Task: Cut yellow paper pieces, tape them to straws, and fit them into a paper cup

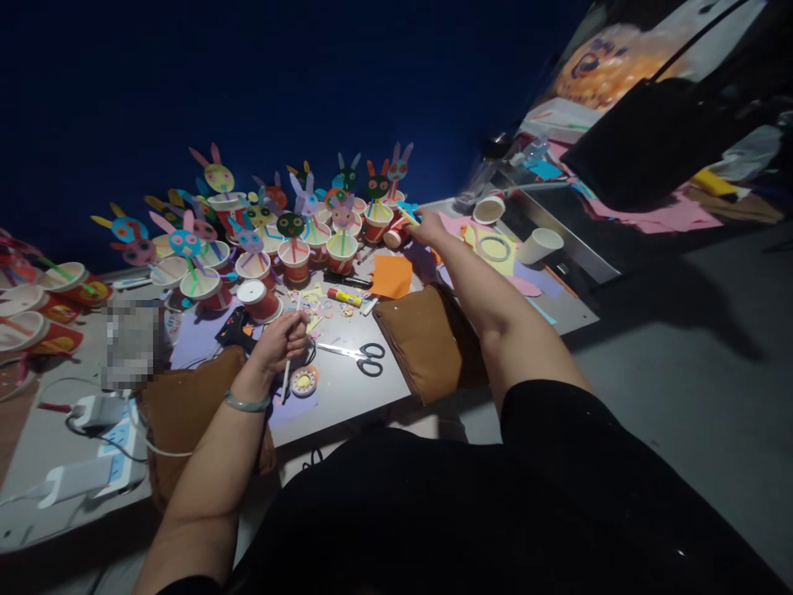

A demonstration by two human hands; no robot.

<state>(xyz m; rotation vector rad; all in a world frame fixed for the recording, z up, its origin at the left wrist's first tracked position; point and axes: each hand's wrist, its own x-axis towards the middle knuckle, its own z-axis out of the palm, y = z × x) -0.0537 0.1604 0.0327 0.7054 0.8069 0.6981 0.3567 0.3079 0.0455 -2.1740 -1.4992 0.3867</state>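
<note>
My left hand [286, 339] is closed around a thin white stick [286, 382], above the table near a small round patterned disc [304, 381]. My right arm reaches far forward, and my right hand [424, 228] is at a red paper cup [395, 235] lying tipped, beside blue and yellow strips [408, 212]. What the right fingers grip is too small to make out. Behind and left of my hands stand several paper cups with rabbit-faced figures [185, 242]. An upside-down cup [258, 301] sits just behind my left hand.
Black-handled scissors [370, 360], a glue stick [344, 297], a black marker [348, 280] and orange paper [391, 276] lie on the table [347, 399]. Brown cushions [427, 343] rest at the front edge. A glue gun [235, 331] and power strip [125, 450] are left; a white cup [540, 245] is right.
</note>
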